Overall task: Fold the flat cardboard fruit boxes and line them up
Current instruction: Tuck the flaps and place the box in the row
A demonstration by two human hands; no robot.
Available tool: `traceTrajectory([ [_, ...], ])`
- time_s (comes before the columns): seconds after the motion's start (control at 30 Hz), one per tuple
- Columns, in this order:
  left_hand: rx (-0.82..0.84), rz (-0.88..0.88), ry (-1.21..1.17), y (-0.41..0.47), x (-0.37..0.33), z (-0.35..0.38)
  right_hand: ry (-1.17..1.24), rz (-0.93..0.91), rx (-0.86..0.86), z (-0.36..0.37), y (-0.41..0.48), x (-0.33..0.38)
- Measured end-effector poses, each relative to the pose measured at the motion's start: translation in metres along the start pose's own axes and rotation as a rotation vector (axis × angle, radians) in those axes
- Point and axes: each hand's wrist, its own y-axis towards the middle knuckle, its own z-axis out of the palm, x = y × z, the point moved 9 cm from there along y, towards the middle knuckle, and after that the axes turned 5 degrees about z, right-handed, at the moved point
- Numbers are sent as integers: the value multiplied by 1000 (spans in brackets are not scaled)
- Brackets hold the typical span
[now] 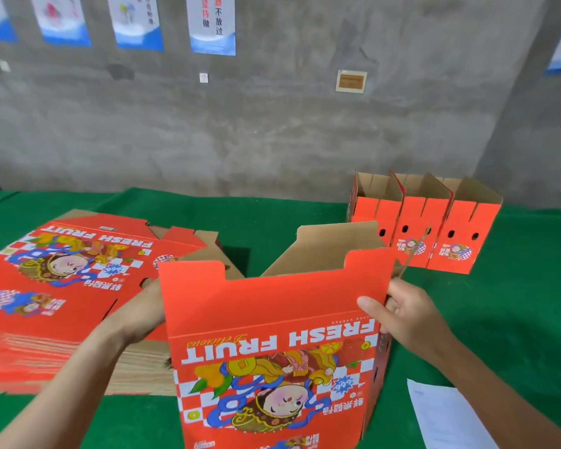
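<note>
Box in hand: the half-opened box (272, 319) stands low in the centre of the frame, its print upside down and its flaps raised.
Right hand: the right hand (402, 314) pinches the box's right edge, thumb on the red front, fingers behind.
Left hand: the left hand (140, 314) is at the box's left edge; its fingers are hidden, so whether it grips or pushes cannot be told.
Flat stack: the flat stack (62, 286) lies at the left on the green table (515, 303).
Finished row: three folded boxes (425, 228) stand touching at the upper right.
Risk: uneven pressure from the two sides would likely skew the walls or crease a panel off its score. A loose flap could also catch the stack just beside it.
</note>
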Motion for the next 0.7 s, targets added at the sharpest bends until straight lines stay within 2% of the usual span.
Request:
traceTrajectory([
  [0.07, 58, -57, 9, -2, -6, 11, -7, -16, -26, -1, -3, -1],
  [0.1, 30, -67, 14, 0, -6, 8, -17, -25, -44, -2, -4, -1],
  [0.2, -65, 13, 55, 4, -11, -8, -46, -52, -83, -4, -4, 6],
  [0.3, -52, 56, 83, 11, -14, -7, -29, -24, -104, -8, -3, 6],
  [0.53, -98, -55, -321, 17, -2, 7, 8, 76, -251, -18, -11, -6],
  [0.6, -32, -100, -457, 12, -6, 18, 21, 87, -290, -19, -14, -8],
  [0.7, 16, -107, -507, 10, -5, 27, 34, 79, -323, -20, -16, -11],
])
